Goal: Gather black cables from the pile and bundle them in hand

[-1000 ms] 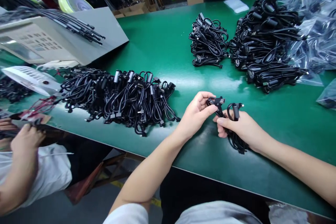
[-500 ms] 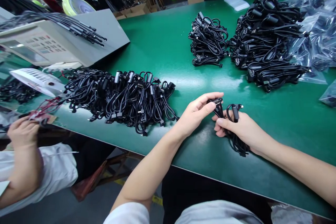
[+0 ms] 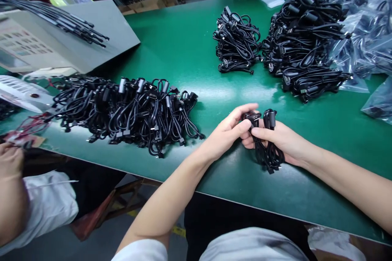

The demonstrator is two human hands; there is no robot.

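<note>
A bundle of black cables (image 3: 266, 153) with moulded connectors is between my two hands, just above the table's near side. My left hand (image 3: 234, 130) pinches the connector end at the bundle's upper left with thumb and fingers. My right hand (image 3: 283, 140) wraps round the middle, its thumb pressed across the cables. The lower ends hang below the right palm. To the left of my hands lies a long row of coiled black cables (image 3: 131, 110). Beyond them sits a smaller cable pile (image 3: 237, 43), beside a larger pile (image 3: 303, 45).
Clear plastic bags (image 3: 364, 40) heap up at the right edge of the green table (image 3: 174, 45). A grey instrument box (image 3: 101, 28) with cables on top stands at the far left, near a white fan (image 3: 24, 91). A co-worker's hand (image 3: 12, 159) shows at the left edge.
The cable bundle has turned in my hands, its connector ends now closer together and its tails hanging more steeply. The camera view has shifted slightly to the right.
</note>
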